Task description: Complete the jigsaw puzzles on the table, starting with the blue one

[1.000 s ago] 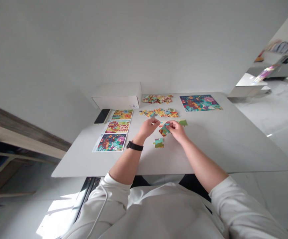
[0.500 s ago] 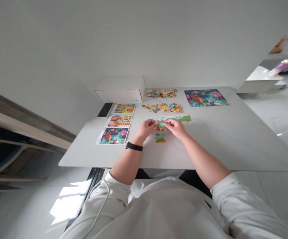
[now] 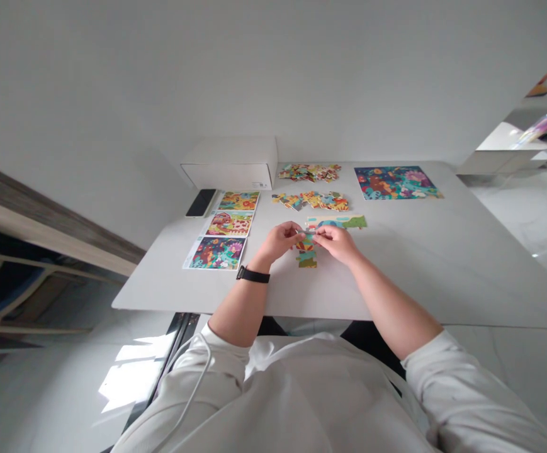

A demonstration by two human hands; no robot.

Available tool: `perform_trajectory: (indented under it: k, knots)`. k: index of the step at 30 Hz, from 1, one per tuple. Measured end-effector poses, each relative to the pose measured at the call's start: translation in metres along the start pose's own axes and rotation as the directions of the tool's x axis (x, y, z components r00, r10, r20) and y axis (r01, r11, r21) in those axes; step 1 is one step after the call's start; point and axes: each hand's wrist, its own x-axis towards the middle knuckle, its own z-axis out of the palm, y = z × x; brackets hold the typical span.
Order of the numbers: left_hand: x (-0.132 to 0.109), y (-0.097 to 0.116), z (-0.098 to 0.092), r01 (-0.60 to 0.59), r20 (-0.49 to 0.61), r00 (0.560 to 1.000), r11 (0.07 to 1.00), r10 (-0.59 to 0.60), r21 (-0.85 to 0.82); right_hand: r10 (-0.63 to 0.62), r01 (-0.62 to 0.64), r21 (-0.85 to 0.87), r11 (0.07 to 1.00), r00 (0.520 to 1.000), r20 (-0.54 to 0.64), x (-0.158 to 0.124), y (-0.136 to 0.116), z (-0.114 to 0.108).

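My left hand (image 3: 279, 241) and my right hand (image 3: 335, 244) meet above the middle of the white table (image 3: 396, 277), fingertips pinching a small jigsaw piece (image 3: 307, 234) between them. Just below my fingers lies a small group of joined colourful pieces (image 3: 306, 255). Above my right hand is a strip of joined pieces (image 3: 337, 221) with green and cream areas. My hands hide part of the pieces beneath them. A black band (image 3: 253, 274) circles my left wrist.
Two loose heaps of jigsaw pieces (image 3: 310, 172) (image 3: 311, 201) lie beyond my hands. At the far right is a finished colourful puzzle (image 3: 396, 182). To the left are several picture cards (image 3: 230, 223), a black phone (image 3: 201, 202) and a white box (image 3: 228, 163).
My hands have drawn closer together around the small piece. The head view has shifted slightly, moving the table up and right in the picture. The lower group of pieces looks taller.
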Motion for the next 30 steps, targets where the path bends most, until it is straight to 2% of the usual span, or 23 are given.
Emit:
perform_trajectory:
  k: [6, 12, 16, 20, 23, 30]
  knots:
    - [-0.003, 0.003, -0.026, 0.142, 0.055, 0.989, 0.99, -0.14, -0.026, -0.114, 0.131, -0.293, 0.947, 0.991, 0.073, -0.006, -0.005, -0.003]
    - [-0.011, 0.006, -0.045, 0.326, 0.215, 0.916, 0.941, -0.338, 0.087, -0.112, 0.178, -0.391, 0.903, 0.976, 0.185, -0.008, -0.002, -0.001]
    - [-0.013, 0.008, -0.048, 0.402, 0.241, 0.873, 0.905, -0.425, 0.14, -0.125, 0.217, -0.415, 0.883, 0.963, 0.237, -0.008, 0.001, -0.002]
    - [-0.014, 0.007, -0.048, 0.432, 0.237, 0.85, 0.88, -0.471, 0.199, -0.138, 0.269, -0.446, 0.854, 0.943, 0.304, -0.01, -0.003, -0.003]
    - [-0.015, 0.008, -0.046, 0.449, 0.24, 0.833, 0.862, -0.499, 0.234, -0.101, 0.275, -0.499, 0.821, 0.932, 0.348, -0.013, -0.008, -0.003]
    - [-0.017, 0.01, -0.04, 0.426, 0.202, 0.851, 0.862, -0.484, 0.273, -0.089, 0.293, -0.538, 0.79, 0.924, 0.372, -0.016, -0.01, -0.001]
